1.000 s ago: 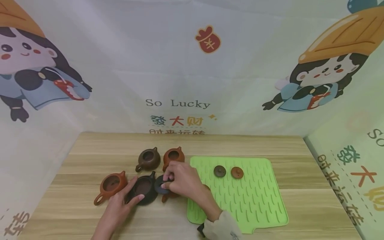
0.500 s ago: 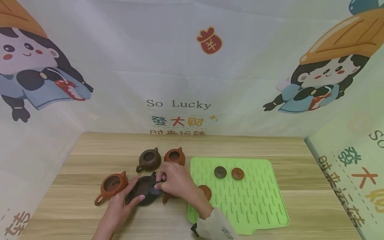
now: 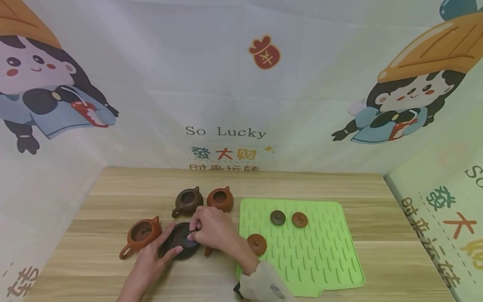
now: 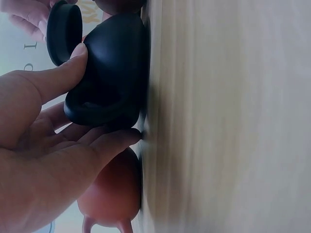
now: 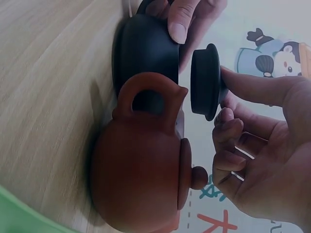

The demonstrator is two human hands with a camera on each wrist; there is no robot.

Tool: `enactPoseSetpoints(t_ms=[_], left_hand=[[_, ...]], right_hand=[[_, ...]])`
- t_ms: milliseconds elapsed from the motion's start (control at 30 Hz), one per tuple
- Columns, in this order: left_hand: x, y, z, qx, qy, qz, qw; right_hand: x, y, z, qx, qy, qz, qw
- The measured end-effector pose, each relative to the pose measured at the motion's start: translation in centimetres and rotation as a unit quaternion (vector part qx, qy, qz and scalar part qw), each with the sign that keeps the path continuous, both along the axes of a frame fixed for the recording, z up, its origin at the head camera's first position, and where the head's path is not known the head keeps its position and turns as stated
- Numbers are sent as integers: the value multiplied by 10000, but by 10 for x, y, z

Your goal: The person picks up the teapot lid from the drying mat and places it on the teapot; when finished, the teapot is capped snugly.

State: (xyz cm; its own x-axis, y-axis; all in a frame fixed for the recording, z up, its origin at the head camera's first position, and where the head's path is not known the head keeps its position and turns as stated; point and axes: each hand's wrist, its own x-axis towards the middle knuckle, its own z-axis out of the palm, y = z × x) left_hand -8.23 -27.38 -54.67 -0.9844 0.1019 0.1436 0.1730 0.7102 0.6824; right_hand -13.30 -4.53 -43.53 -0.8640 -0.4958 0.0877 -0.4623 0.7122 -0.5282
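Observation:
My left hand (image 3: pixel 149 258) holds a black teapot (image 3: pixel 185 253) on the table, its thumb at the rim and its fingers along the side near the handle. With thumb and fingers, my right hand (image 3: pixel 216 228) pinches the knob of a black lid (image 5: pixel 206 82). The lid hangs just above the pot's opening, apart from the rim in the right wrist view. Beside the black pot stands a reddish-brown teapot (image 5: pixel 138 174) with its lid on, mostly hidden under my right hand in the head view.
A lidless orange-brown teapot (image 3: pixel 140 234) stands left of my left hand. Behind are a dark brown teapot (image 3: pixel 188 203) and another reddish one (image 3: pixel 220 200), both lidless. Three lids, including a dark one (image 3: pixel 278 217), lie on a green mat (image 3: pixel 317 251) at right.
My right hand has moved left with the black lid, from beside the black teapot to over its opening. The left hand stays in place on the pot.

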Motion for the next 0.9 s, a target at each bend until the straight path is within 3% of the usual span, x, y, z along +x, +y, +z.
enactPoseSetpoints(t_ms=[233,533,900], left_hand=[[-1,0,-3,69,65,-19,10000],[0,1,0,47,-332,37,9994],[0,0,-1,-56,-80,35,9999]], right_hand=[[-2,-7,-4,37,-92,-3,10000],[-2,-17,-10,108,50,-67,9999],[-5,-31,-13,275,268,-245,9990]])
